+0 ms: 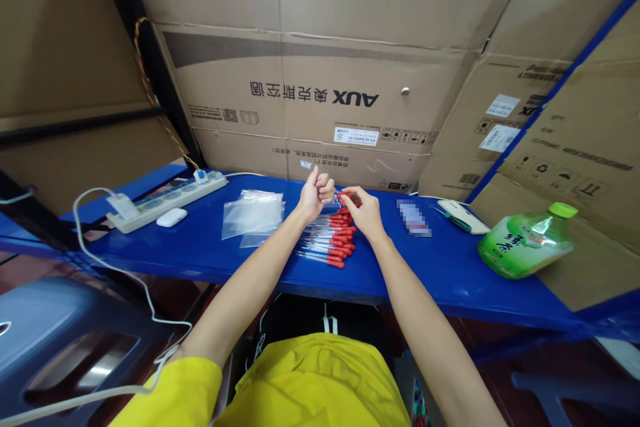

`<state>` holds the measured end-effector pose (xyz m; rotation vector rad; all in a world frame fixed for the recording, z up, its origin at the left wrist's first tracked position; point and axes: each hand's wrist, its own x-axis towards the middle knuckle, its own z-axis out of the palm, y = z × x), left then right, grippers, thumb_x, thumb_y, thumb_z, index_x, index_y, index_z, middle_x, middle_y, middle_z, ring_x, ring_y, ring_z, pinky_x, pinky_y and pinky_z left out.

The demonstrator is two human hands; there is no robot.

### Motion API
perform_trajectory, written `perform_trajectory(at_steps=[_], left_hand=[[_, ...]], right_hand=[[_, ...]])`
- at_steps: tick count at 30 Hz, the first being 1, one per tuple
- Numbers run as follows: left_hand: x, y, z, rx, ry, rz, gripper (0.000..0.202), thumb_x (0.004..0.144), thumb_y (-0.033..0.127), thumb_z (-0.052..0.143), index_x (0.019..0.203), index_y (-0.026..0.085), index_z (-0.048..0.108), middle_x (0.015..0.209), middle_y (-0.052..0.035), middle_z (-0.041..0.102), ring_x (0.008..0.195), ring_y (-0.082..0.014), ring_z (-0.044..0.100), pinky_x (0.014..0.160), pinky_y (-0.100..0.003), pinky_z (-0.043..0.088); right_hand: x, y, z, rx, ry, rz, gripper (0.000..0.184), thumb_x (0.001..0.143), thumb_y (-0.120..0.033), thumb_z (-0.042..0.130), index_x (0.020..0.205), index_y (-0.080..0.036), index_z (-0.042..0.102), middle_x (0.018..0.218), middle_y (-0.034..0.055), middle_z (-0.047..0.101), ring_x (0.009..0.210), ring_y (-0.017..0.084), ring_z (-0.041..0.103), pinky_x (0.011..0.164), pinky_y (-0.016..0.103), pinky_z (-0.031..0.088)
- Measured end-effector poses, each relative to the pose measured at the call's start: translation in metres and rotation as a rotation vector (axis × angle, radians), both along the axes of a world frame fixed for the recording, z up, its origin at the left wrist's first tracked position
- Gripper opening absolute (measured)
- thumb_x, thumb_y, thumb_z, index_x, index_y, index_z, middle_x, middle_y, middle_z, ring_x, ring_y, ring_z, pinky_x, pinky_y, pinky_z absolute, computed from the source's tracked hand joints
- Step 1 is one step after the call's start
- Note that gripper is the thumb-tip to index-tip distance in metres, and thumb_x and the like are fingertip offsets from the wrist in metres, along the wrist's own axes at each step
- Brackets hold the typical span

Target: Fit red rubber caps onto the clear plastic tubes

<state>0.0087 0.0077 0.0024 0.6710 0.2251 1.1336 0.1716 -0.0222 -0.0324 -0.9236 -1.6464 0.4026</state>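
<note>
- Red-bulb droppers (346,238) are laid loose on the blue table (453,283), in front of the body, betw. the bags and the R side; exact no. cannot be counted.
- Done, as it seems: most droppers are lined up approx. parallel, w/ bulbs to the R and clear tubes to the L.
- Left, as judged: far end of the pile, near both hands, looks less tidy, so sorting there is prob. unfinished.
- Clear plastic bags (257,212) are stacked flat L of the pile; no dropper is seen inside, so no bagging is shown as done.
- L hand (317,195): fingers are curled in, thumb is raised; whether sth. is held cannot be told.
- R hand (363,212): thumb and fingertips are brought nearly together at a red bulb (342,197), which seems to be pinched; whether it is lifted cannot be told.
- Green bottle (525,247) and power strip (167,201) are kept well apart, not in use by the hands.
</note>
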Motion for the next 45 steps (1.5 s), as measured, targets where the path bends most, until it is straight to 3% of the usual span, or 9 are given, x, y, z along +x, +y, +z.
perform_trajectory(at_steps=[8,19,29,35,38,41,45], left_hand=[[0.000,0.002,-0.002,-0.046,0.047,0.067,0.058,0.100,0.049,0.055,0.064,0.021,0.019,0.050,0.0080,0.020,0.037,-0.0053,0.018,0.037,-0.018,0.014],[0.003,0.000,-0.006,-0.088,0.007,0.072,0.054,0.100,0.040,0.055,0.065,0.021,0.018,0.051,0.0083,0.019,0.037,-0.0053,0.020,0.038,-0.018,0.013],[0.005,-0.001,-0.007,0.054,0.132,0.107,0.055,0.099,0.042,0.055,0.061,0.021,0.022,0.049,0.0084,0.019,0.038,-0.0050,0.017,0.039,-0.017,0.013],[0.003,-0.002,-0.004,0.034,0.116,0.069,0.053,0.099,0.044,0.055,0.062,0.020,0.026,0.051,0.0078,0.022,0.039,-0.0055,0.019,0.039,-0.016,0.016],[0.002,-0.003,-0.002,0.071,0.057,0.038,0.053,0.100,0.058,0.049,0.066,0.019,0.035,0.053,0.0057,0.030,0.039,-0.0062,0.023,0.039,-0.018,0.020],[0.002,-0.004,-0.002,0.132,-0.015,0.027,0.062,0.098,0.074,0.030,0.073,0.019,0.044,0.060,0.0017,0.042,0.040,-0.0074,0.029,0.039,-0.020,0.023],[0.004,-0.005,-0.003,0.139,-0.035,-0.006,0.061,0.102,0.067,0.018,0.077,0.019,0.047,0.067,-0.0007,0.048,0.040,-0.0079,0.032,0.040,-0.021,0.025]], right_hand=[[0.000,-0.001,-0.001,0.021,-0.053,0.039,0.023,0.091,-0.043,0.066,0.093,-0.023,0.077,0.094,0.0058,0.080,0.082,0.024,0.074,0.081,0.037,0.058],[-0.001,0.000,-0.006,-0.057,0.014,0.108,0.027,0.088,-0.049,0.068,0.093,-0.024,0.078,0.085,0.0050,0.079,0.072,0.025,0.075,0.073,0.039,0.060],[0.000,0.002,-0.009,-0.108,-0.014,0.128,0.025,0.087,-0.047,0.070,0.092,-0.024,0.077,0.079,0.0045,0.078,0.069,0.026,0.075,0.071,0.039,0.059],[-0.001,0.003,-0.009,-0.076,-0.023,0.095,0.028,0.089,-0.050,0.067,0.095,-0.024,0.076,0.087,0.0056,0.079,0.072,0.024,0.074,0.072,0.038,0.060],[-0.001,0.000,-0.004,-0.011,-0.022,0.009,0.028,0.091,-0.048,0.065,0.094,-0.022,0.075,0.087,0.0060,0.078,0.072,0.023,0.072,0.070,0.035,0.058],[-0.002,-0.002,0.001,0.029,-0.019,-0.051,0.026,0.092,-0.045,0.064,0.093,-0.021,0.074,0.087,0.0063,0.078,0.071,0.021,0.071,0.070,0.033,0.056],[-0.003,-0.002,0.000,0.043,-0.001,-0.080,0.026,0.091,-0.044,0.064,0.094,-0.019,0.073,0.087,0.0064,0.078,0.072,0.021,0.071,0.070,0.032,0.056]])
